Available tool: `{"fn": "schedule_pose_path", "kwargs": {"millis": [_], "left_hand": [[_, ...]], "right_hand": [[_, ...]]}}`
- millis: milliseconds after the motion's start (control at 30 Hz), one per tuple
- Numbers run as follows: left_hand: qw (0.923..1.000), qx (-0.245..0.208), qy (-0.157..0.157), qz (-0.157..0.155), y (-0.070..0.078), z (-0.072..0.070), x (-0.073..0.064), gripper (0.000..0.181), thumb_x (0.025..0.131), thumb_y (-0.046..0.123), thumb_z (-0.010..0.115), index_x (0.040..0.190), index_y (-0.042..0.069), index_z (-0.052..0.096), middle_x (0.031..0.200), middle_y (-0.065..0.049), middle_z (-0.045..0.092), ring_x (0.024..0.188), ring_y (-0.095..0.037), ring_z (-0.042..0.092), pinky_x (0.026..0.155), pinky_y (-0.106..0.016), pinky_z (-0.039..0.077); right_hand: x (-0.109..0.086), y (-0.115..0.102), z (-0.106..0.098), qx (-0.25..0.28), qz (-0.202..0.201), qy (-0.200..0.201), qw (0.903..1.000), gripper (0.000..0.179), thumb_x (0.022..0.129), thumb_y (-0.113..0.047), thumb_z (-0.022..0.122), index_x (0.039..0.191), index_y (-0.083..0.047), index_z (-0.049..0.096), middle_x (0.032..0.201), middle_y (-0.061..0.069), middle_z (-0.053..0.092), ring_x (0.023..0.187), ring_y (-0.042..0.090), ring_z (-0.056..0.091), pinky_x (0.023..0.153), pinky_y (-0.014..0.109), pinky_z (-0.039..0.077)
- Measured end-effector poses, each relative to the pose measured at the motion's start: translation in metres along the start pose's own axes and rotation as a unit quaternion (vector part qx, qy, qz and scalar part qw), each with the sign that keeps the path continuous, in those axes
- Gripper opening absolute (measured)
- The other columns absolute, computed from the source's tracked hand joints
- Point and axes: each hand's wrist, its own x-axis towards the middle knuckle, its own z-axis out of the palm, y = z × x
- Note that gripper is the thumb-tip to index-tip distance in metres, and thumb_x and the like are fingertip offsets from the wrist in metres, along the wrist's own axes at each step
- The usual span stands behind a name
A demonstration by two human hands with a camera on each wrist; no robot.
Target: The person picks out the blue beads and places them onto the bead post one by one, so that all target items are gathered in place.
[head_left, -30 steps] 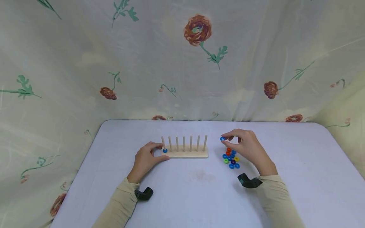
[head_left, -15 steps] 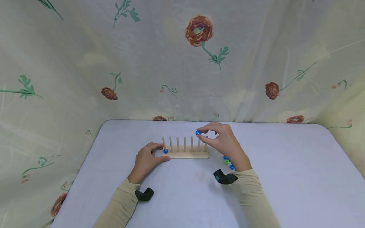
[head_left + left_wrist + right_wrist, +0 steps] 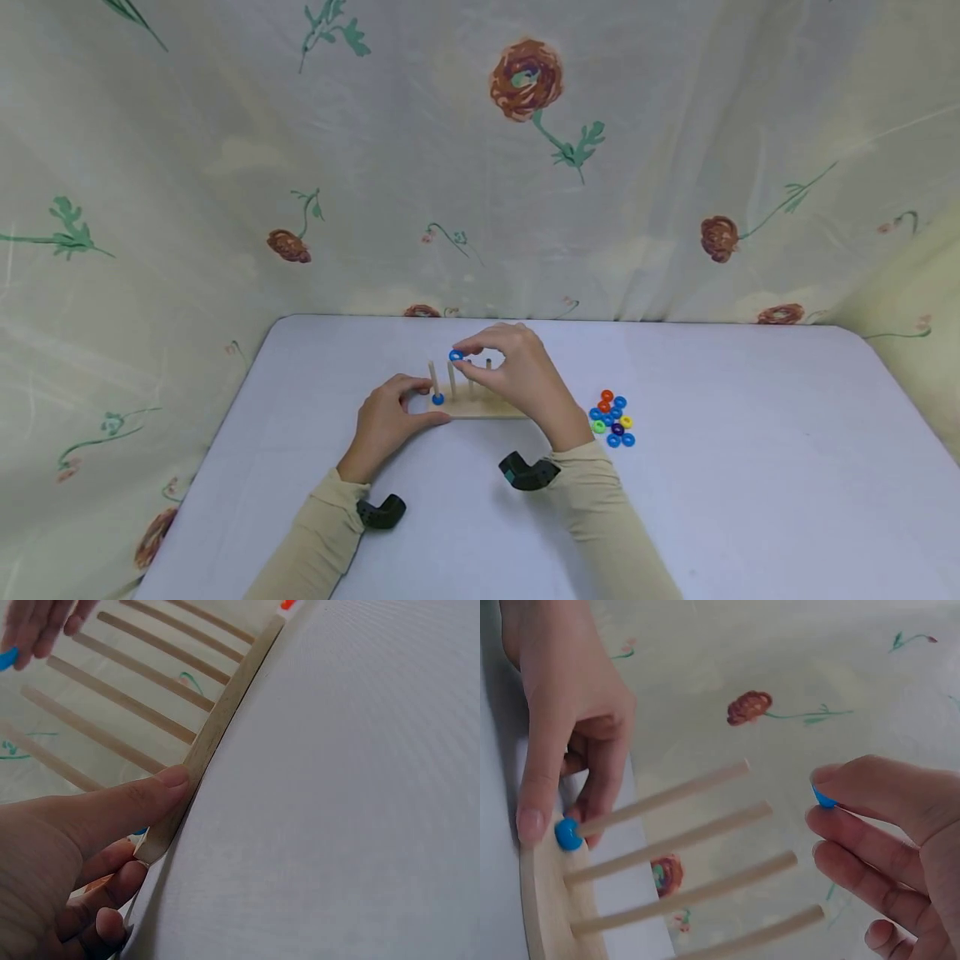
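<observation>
Diffuse, even light falls on the pale tabletop [image 3: 765, 492] in the head view, with a faint, soft-edged shadow beside the right sleeve [image 3: 609, 517]. The left-wrist view is dimmer and greyer, the right hand [image 3: 46, 627] blurred in its upper left corner and a soft shadow lying beside the left hand [image 3: 60, 844]. In the right-wrist view, the floral cloth [image 3: 705, 645] appears slightly soft.

Peg board [image 3: 480, 410] on counter [image 3: 450, 533], pegs in one row, left to right. One bead [image 3: 438, 400] at base of leftmost peg. Left hand [image 3: 388, 421] at board's left end; right hand [image 3: 525, 375] above board, held bead [image 3: 456, 356] near second peg's top. Loose beads [image 3: 617, 413] clustered right of board. Cloth [image 3: 390, 150] behind counter.
</observation>
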Motion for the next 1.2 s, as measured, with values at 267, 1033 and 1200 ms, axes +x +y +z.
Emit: {"fn": "schedule_pose_path", "kwargs": {"millis": [267,1033,1200], "left_hand": [[0.9999,0.0,0.006,0.012,-0.003,0.0,0.001,0.056,0.069,0.044,0.096,0.114,0.017,0.078,0.096,0.001,0.071,0.071,-0.012,0.046,0.062,-0.026,0.034],[0.9998,0.005,0.008,0.019,-0.002,0.001,-0.001,0.055,0.069,0.043,0.096,0.113,0.016,0.078,0.094,-0.001,0.07,0.071,-0.013,0.046,0.061,-0.026,0.034],[0.9998,0.004,0.007,0.019,-0.002,0.001,-0.001,0.055,0.069,0.043,0.096,0.113,0.016,0.078,0.095,0.0,0.07,0.072,-0.013,0.047,0.063,-0.027,0.035]], "right_hand": [[0.006,-0.005,0.024,-0.048,-0.05,0.042,0.9967,0.018,0.091,-0.024,0.081,0.107,-0.016,0.083,0.099,-0.002,0.081,0.098,0.016,0.073,0.091,0.04,0.05],[0.004,-0.011,0.042,-0.098,-0.063,0.045,0.9922,0.018,0.092,-0.025,0.08,0.109,-0.017,0.082,0.101,-0.003,0.081,0.099,0.015,0.072,0.09,0.036,0.047],[0.003,-0.012,0.043,-0.095,-0.052,0.046,0.993,0.02,0.093,-0.024,0.079,0.111,-0.016,0.082,0.102,-0.002,0.08,0.1,0.016,0.072,0.089,0.036,0.046]]}}
